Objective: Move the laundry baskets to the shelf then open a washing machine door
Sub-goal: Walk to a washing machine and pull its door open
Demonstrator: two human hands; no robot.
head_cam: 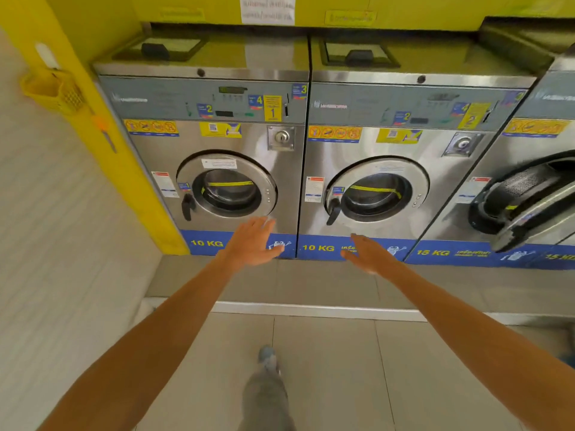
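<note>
Both arms are reaching toward the row of steel washers: the left hand [253, 244] and right hand [368, 255] are hanging spread, each grip holding nothing. The left machine's door [227, 185] and middle door [376, 191] are sitting closed; the right machine's door [529, 209] is standing ajar

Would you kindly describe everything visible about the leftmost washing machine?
The leftmost washing machine is a steel-fronted front loader against the yellow wall. Its round glass door is shut, with a black handle at its left. A grey control panel carries numbered stickers; a blue strip below reads 10 KG. Neither hand touches it.
</note>
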